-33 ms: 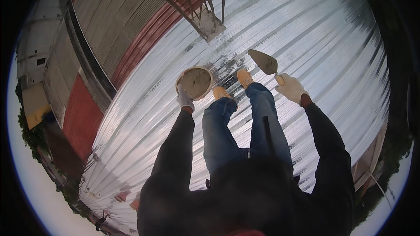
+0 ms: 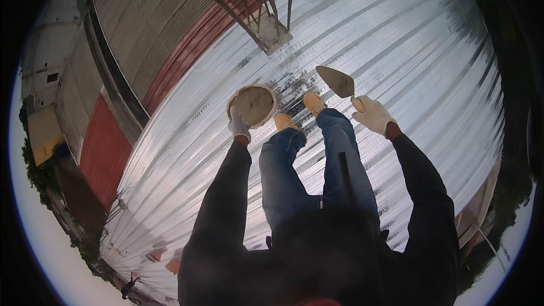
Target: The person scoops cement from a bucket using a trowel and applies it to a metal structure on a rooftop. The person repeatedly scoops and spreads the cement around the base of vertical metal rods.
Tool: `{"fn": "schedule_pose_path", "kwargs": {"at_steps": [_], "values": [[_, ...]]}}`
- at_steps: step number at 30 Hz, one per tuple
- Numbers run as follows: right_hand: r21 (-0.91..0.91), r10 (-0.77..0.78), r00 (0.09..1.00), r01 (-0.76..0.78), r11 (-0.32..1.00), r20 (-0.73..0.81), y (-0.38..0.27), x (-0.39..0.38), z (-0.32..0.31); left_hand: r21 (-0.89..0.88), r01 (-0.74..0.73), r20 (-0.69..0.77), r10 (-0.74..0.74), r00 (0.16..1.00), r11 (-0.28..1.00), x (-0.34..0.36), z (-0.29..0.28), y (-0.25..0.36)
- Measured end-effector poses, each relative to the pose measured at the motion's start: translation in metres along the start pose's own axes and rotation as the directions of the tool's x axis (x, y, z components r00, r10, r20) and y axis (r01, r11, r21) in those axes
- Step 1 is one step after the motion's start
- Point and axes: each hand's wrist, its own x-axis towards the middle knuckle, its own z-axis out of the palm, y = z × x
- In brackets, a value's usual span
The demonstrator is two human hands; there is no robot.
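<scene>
My left hand (image 2: 240, 127), in a pale glove, is closed on the rim of a shallow round container (image 2: 255, 103) holding grey, mortar-like material. My right hand (image 2: 371, 114), also gloved, grips the handle of a pointed trowel (image 2: 337, 80), its blade raised to the right of the container and angled toward the upper left. My tan shoes (image 2: 313, 103) are on the ribbed silver metal roof (image 2: 419, 73), between the two hands in the view, below blue jeans. A darker patch of the roof shows just beyond my feet.
Ahead, several metal struts (image 2: 238, 5) rise from a pale, rough base (image 2: 275, 39). At left lie grey and red corrugated roofs (image 2: 102, 158), a dark gutter strip (image 2: 116, 73) and pale buildings. Small reddish pieces (image 2: 156, 254) sit at lower left. Trees and sky fill the outer edges.
The trowel and my right hand have shifted slightly to the left. My feet appear a little further left in the view. The container stays almost where it was.
</scene>
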Motion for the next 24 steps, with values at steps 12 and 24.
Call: {"fn": "schedule_pose_path", "kwargs": {"at_steps": [12,24], "values": [[-0.127,-0.471,0.849,0.508,0.852,0.239,-0.065,0.218,0.139,0.211,-0.107,0.063,0.095,0.993,0.972,0.096,0.079,-0.06],[-0.239,-0.567,0.697,0.699,0.674,0.439,-0.098,0.37,0.259,0.282,-0.204,0.169,0.161,0.972,0.938,0.076,0.111,-0.071]]}}
